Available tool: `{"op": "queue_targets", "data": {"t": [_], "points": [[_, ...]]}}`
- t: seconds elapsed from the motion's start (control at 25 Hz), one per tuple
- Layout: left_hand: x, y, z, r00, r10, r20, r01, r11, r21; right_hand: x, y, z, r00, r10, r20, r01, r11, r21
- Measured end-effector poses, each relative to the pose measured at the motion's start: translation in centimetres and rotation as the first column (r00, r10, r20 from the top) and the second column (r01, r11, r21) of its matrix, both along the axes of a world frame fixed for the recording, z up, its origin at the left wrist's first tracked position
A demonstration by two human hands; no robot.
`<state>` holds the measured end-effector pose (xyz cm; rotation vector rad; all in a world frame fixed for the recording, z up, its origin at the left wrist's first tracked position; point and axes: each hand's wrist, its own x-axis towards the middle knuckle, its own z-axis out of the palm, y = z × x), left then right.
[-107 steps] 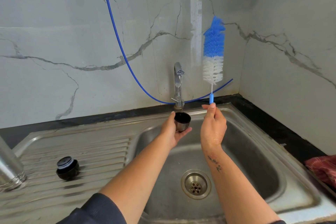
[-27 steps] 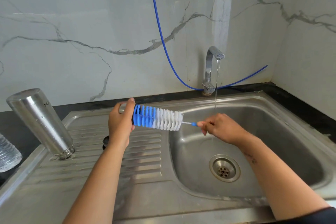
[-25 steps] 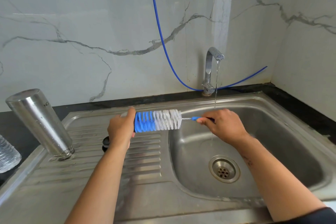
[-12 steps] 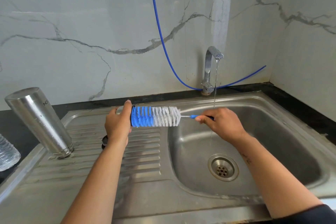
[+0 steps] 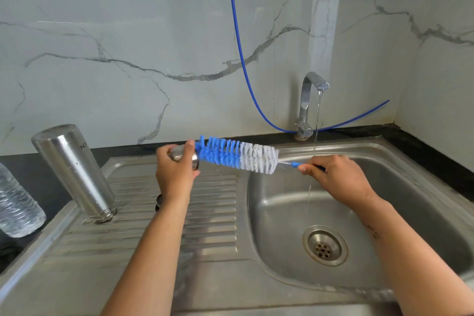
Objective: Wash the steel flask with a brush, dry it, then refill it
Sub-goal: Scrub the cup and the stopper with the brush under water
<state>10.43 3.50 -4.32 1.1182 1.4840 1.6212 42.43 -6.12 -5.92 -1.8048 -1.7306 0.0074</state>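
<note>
Steel flask [image 5: 74, 174] inverted, base leaning left; left hand [image 5: 177, 174] gripping cup [image 5: 183, 155], right hand [image 5: 338, 182] pinching brush [image 5: 238, 156].

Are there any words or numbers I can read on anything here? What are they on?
"NC": dark letters near the top of the upside-down steel flask on the drainboard; the rest of the word curves out of sight.
Plastic bottle at the left edge: no label readable.
Nothing else shows writing.

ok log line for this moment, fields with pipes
left hand: grips steel cup | right hand: pinches brush handle | brush tip at cup mouth | flask inverted on drainboard | tap running
</note>
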Motion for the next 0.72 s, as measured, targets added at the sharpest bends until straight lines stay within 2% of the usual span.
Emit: {"op": "queue_targets", "data": {"t": [0.08,0.16,0.28,0.4,0.48,0.64,0.72], "points": [[0.6,0.3,-0.3,0.920,-0.159,0.359,0.183,0.983,-0.032,-1.0,0.1,-0.1,0.997,-0.003,-0.072,-0.003,0.996,-0.094],[0.9,0.3,-0.2,0.817,-0.197,0.542,0.288,0.954,-0.088,-2.1,0.1,-0.1,0.976,0.031,-0.214,-0.056,0.992,-0.113],[0.9,0.0,0.2,0.827,-0.218,0.518,0.358,0.915,-0.187,-4.6,0.0,0.0,0.924,0.145,-0.354,-0.189,0.977,-0.094],[1.3,-0.3,0.1,0.669,-0.316,0.672,0.468,0.882,-0.052,-7.6,-0.2,-0.5,0.897,0.260,-0.358,-0.314,0.944,-0.101],[1.6,-0.7,0.3,0.604,-0.350,0.716,0.505,0.863,-0.004,-9.0,-0.3,-0.7,0.894,0.260,-0.366,-0.308,0.948,-0.079],[3.3,-1.6,0.0,0.694,-0.459,0.555,0.593,0.801,-0.078,-11.2,-0.2,-0.5,0.924,0.196,-0.328,-0.219,0.975,-0.034],[3.3,-1.5,-0.1,0.682,-0.444,0.582,0.571,0.820,-0.044,-11.2,-0.1,-0.2,0.937,0.206,-0.283,-0.233,0.971,-0.062]]}}
